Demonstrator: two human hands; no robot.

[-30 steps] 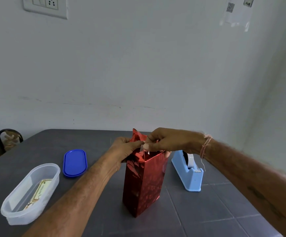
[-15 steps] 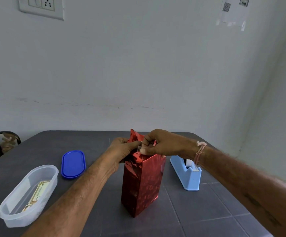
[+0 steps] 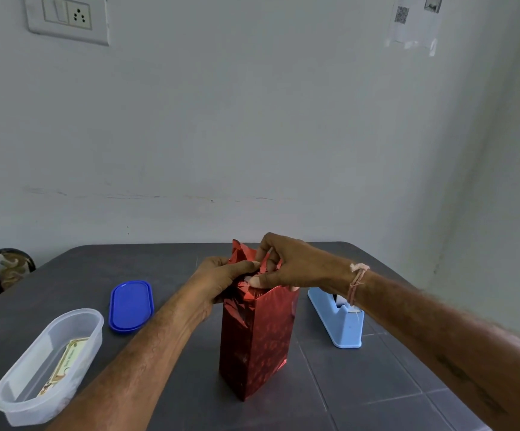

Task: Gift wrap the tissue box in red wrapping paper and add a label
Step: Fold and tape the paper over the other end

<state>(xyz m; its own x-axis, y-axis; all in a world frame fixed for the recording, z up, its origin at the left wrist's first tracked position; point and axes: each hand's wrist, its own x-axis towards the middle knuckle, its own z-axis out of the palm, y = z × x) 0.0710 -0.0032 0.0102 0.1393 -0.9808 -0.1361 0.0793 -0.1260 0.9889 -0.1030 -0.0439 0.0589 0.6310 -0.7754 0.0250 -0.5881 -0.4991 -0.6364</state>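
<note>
The tissue box stands upright on the dark table, wrapped in shiny red wrapping paper. Loose paper flaps stick up at its top end. My left hand grips the paper at the top left of the box. From the right, my right hand pinches the flaps, its thumb pressing on the top edge. A label card lies inside a clear oval container at the front left.
A blue oval lid lies left of the box. A light blue tape dispenser stands to the right, partly behind my right wrist. The grey table ends at the wall behind. A dark chair back shows at the far left.
Both hands stay at the top of the box. My right fingers have lifted and shifted slightly on the flaps. The camera view has drifted a little.
</note>
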